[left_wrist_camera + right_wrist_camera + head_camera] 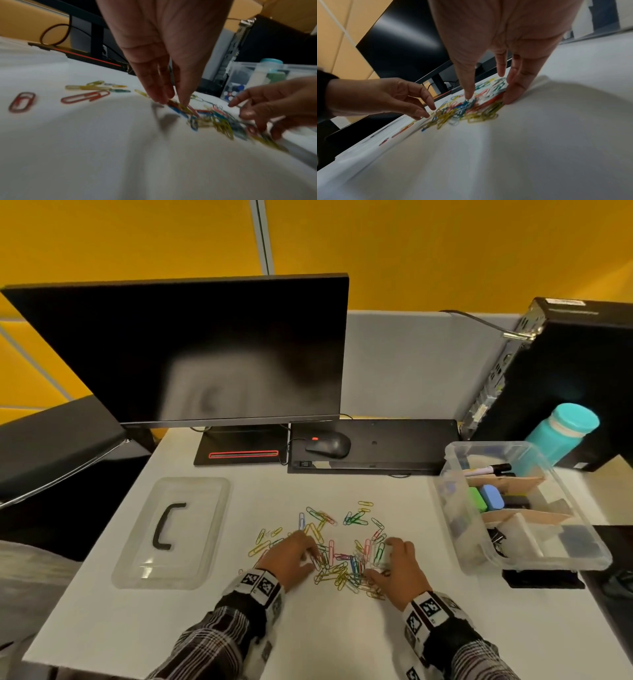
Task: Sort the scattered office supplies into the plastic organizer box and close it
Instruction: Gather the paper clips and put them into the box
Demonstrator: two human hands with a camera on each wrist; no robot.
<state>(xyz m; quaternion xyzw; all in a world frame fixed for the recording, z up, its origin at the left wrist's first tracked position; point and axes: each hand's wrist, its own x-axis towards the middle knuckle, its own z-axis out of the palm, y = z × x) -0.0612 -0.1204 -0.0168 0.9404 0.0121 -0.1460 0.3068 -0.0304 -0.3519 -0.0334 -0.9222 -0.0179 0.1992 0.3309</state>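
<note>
White worktop stretched below a yellow wall and dark monitor. Leftmost lay the clear lid; then the left hand and right hand, both with loose fingers raking coloured paper clips; the organizer box stood open far right.

Bare surface lies open between the lid at left and the organizer box at right. Keyboard, mouse and monitor block the far edge.
</note>
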